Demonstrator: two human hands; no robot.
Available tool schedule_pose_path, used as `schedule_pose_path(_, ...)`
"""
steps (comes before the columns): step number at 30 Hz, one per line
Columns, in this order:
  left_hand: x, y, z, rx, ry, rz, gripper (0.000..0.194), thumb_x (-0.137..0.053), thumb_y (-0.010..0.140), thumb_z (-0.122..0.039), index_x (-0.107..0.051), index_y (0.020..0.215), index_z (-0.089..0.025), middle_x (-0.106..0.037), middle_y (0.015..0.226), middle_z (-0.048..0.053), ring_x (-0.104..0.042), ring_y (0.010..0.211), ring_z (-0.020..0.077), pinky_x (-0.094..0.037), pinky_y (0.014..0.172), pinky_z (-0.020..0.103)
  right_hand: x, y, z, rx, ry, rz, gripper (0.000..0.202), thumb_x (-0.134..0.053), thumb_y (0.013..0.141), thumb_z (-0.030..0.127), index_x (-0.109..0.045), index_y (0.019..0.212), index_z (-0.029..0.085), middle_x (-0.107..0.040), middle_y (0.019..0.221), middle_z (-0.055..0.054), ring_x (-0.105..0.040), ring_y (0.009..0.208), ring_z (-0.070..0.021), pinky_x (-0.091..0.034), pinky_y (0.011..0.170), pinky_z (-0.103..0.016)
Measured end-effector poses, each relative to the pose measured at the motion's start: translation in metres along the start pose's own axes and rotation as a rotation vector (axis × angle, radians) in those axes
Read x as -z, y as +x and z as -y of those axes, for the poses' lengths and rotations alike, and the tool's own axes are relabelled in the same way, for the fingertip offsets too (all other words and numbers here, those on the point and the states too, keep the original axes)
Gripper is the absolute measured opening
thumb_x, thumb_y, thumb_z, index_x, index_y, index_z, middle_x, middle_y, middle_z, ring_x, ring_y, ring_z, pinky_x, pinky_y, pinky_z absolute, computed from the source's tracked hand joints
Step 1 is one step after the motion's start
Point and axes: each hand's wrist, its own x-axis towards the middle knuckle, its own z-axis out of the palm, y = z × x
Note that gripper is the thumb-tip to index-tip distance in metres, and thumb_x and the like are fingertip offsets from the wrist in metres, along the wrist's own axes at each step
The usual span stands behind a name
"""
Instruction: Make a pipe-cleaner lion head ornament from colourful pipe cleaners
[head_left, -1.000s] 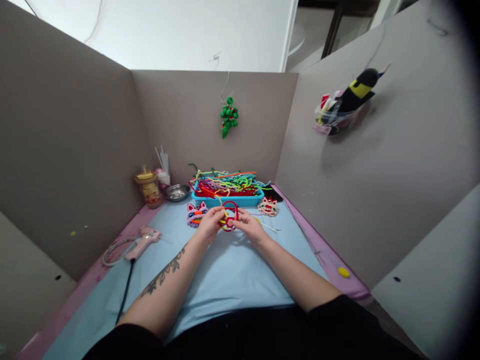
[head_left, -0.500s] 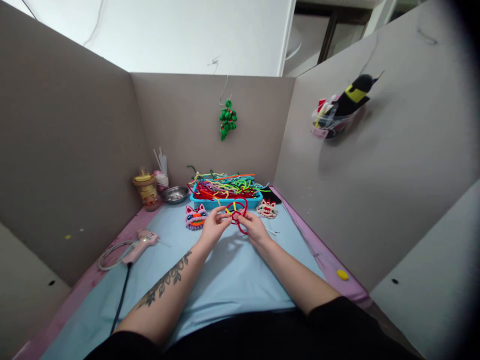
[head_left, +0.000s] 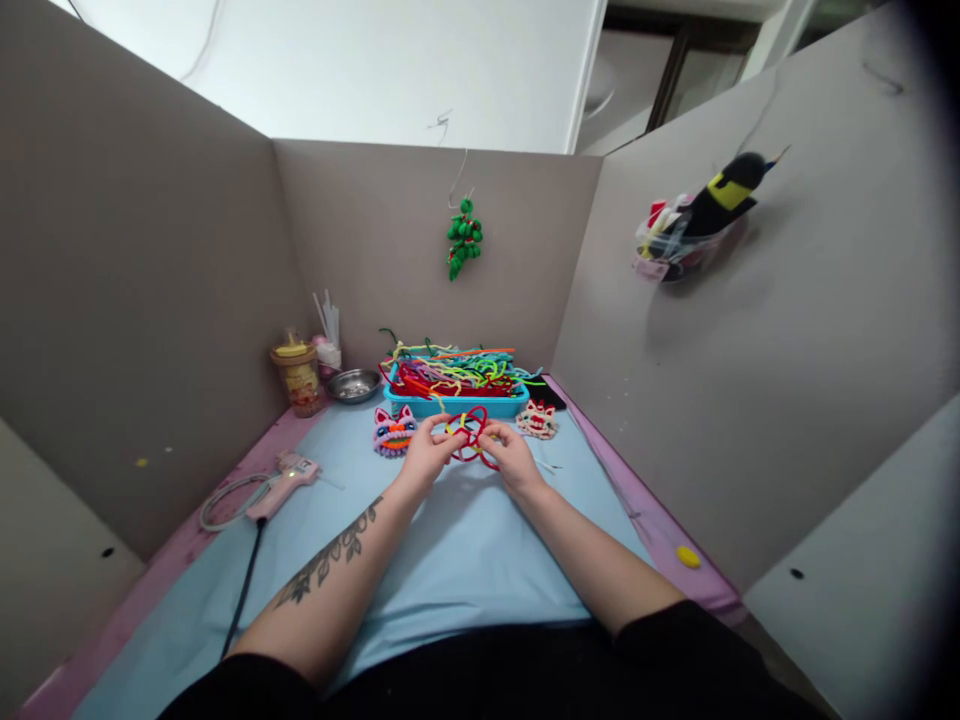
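Note:
A looped piece of red and yellow pipe cleaners (head_left: 472, 420) is held up above the blue cloth. My left hand (head_left: 435, 447) pinches its left side, and my right hand (head_left: 508, 450) pinches its right side. Behind the hands stands a blue tray (head_left: 427, 407) heaped with pipe cleaners of many colours. A purple, pink and orange animal face (head_left: 394, 432) lies just left of my left hand. To the right of the piece lies a cream and red animal face (head_left: 537, 420).
A pink glue gun (head_left: 287, 483) with its cable lies at the left. Further back are a metal bowl (head_left: 354, 386) and a lidded cup (head_left: 300, 380). A dark phone (head_left: 547, 393) and a yellow disc (head_left: 687, 556) are at the right. Grey panels surround the table.
The looped piece has turned a little between my hands, and its loops sit differently. My hands stay close to the same place. The view has shifted slightly.

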Motion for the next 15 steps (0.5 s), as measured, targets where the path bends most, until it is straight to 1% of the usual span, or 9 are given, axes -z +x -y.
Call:
schedule_pose_path(3,0.0,0.0,0.0,0.018,0.008,-0.002,0.06,-0.075,0.058,-0.034,-0.049,0.108,-0.013,-0.053,0.049,-0.007,-0.036,0.037,0.0036,-0.025,0.04,0.017,-0.001,-0.001,0.003,0.008,0.014,-0.032,0.021,-0.072,0.061,0.038,-0.062,0.067,0.02,-0.056,0.108,-0.007,-0.05,0.107,-0.0239,-0.039,0.089,-0.038)
schedule_pose_path(6,0.001,-0.001,-0.001,0.034,0.007,-0.01,0.061,-0.076,0.057,-0.034,-0.049,0.108,-0.013,-0.052,0.048,-0.008,-0.037,0.036,0.0036,-0.026,0.042,0.017,-0.002,-0.002,0.002,0.003,0.056,0.02,0.021,-0.073,0.06,0.036,-0.062,0.071,0.021,-0.051,0.114,-0.007,-0.051,0.107,-0.0239,-0.042,0.086,-0.036)
schedule_pose_path(9,0.001,-0.001,-0.002,0.053,0.027,-0.013,0.06,-0.076,0.057,-0.034,-0.05,0.107,-0.013,-0.053,0.049,-0.008,-0.037,0.036,0.0038,-0.027,0.042,0.017,-0.001,-0.002,-0.002,0.015,0.052,0.072,0.024,-0.074,0.059,0.034,-0.062,0.074,0.021,-0.049,0.117,-0.006,-0.051,0.107,-0.0232,-0.043,0.087,-0.036)
schedule_pose_path(12,0.001,-0.002,-0.003,0.054,0.051,-0.007,0.058,-0.075,0.058,-0.033,-0.05,0.106,-0.014,-0.055,0.05,-0.006,-0.039,0.037,0.004,-0.027,0.042,0.017,-0.001,-0.002,-0.006,0.04,0.008,0.073,0.025,-0.074,0.06,0.035,-0.061,0.076,0.021,-0.049,0.118,-0.007,-0.052,0.107,-0.0227,-0.044,0.087,-0.035)
schedule_pose_path(15,0.002,-0.001,-0.003,0.037,0.058,0.005,0.057,-0.075,0.058,-0.033,-0.048,0.106,-0.015,-0.059,0.054,-0.005,-0.043,0.039,0.005,-0.029,0.043,0.017,-0.001,-0.001,-0.008,0.032,-0.001,0.054,0.028,-0.074,0.06,0.035,-0.06,0.079,0.021,-0.048,0.118,-0.007,-0.053,0.105,-0.0223,-0.045,0.086,-0.035)
